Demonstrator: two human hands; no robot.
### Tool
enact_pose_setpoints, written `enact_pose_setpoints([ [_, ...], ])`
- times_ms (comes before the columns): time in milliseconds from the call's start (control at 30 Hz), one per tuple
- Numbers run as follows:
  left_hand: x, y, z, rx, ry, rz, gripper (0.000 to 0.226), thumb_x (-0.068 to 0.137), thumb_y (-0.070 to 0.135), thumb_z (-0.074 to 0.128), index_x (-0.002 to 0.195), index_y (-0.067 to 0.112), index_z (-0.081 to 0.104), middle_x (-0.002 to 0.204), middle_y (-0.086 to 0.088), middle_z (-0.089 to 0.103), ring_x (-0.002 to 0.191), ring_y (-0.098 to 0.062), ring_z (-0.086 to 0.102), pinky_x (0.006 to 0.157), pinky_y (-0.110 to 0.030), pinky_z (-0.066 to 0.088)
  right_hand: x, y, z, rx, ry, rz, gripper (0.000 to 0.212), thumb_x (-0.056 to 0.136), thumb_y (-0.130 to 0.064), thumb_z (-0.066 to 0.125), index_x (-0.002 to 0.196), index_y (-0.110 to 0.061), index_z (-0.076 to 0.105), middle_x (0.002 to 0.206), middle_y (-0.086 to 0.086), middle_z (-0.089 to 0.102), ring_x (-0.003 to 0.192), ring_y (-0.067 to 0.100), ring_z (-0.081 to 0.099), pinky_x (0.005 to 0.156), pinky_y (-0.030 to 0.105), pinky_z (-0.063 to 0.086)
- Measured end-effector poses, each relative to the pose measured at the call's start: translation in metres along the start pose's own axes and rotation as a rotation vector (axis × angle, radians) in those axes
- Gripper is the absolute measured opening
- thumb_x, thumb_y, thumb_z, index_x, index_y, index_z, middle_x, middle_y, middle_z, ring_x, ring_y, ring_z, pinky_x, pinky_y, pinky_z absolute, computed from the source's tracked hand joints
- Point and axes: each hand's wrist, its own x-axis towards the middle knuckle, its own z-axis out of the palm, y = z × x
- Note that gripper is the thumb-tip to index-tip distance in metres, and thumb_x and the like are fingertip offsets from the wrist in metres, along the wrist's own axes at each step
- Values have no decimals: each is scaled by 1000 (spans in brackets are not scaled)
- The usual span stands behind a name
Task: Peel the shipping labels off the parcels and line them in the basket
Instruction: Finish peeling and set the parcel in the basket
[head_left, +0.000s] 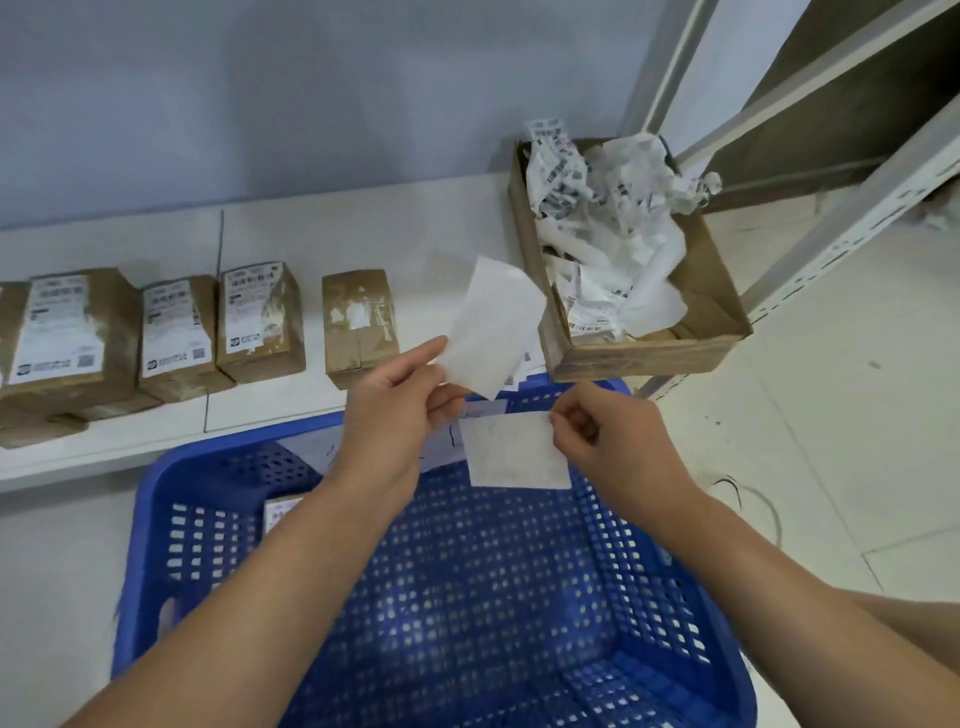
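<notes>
My left hand (402, 392) pinches a white sheet (493, 325) raised above the far rim of the blue perforated basket (171, 473). My right hand (592, 421) pinches the upper right corner of a smaller white label (514, 452), which hangs over the basket's far side. A label (283, 512) sticks to the basket's left inner wall, and more labels line the far wall behind my hands. On the white ledge stand three brown parcels with labels on them (62, 332) (176, 332) (260, 317) and one parcel (359, 325) whose label is torn off.
An open cardboard box (649, 358) full of crumpled label scraps sits at the far right of the basket. A white metal rack (852, 208) rises at the right. Pale floor tiles (831, 441) lie right of the basket. A blue-grey wall is behind the ledge.
</notes>
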Motion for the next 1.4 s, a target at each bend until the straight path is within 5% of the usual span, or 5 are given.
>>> enact_pose_setpoints([
  [200, 36, -4, 89, 57, -125, -23, 32, 100, -1, 58, 126, 13, 72, 88, -5, 80, 81, -18, 78, 80, -29, 64, -7, 3, -3, -45, -101, 5, 6, 96, -20, 63, 91, -17, 64, 76, -7, 65, 69, 11, 59, 69, 35, 53],
  [400, 88, -5, 138, 284, -187, 122, 35, 102, -2, 56, 135, 5, 64, 106, -17, 74, 90, -23, 75, 82, -28, 63, -8, 5, -14, -56, -133, -12, 10, 99, -23, 57, 92, -18, 61, 81, -6, 64, 71, 15, 59, 71, 40, 53],
  [833, 106, 15, 160, 1160, -247, 641, 23, 100, 24, 63, 117, 22, 78, 108, 6, 75, 98, -14, 67, 89, -29, 52, -12, 5, -29, -21, -93, -4, 9, 100, -24, 56, 93, -20, 61, 82, -8, 64, 72, 13, 58, 72, 39, 54],
  [1133, 37, 49, 58, 1150, -171, 692, 16, 101, 32, 63, 96, 28, 78, 86, 20, 69, 78, -3, 63, 76, -31, 52, -5, -7, -22, -78, 105, -206, 6, 94, -20, 64, 89, -18, 63, 78, -7, 63, 66, 13, 56, 61, 40, 53],
  [1400, -40, 8, -103, 914, -77, 240, 21, 100, 31, 63, 83, 29, 75, 80, 8, 73, 75, -7, 67, 72, -30, 50, -1, -48, 33, -188, 211, -599, 19, 95, -14, 59, 77, -10, 66, 66, 2, 56, 56, 22, 49, 46, 41, 43],
])
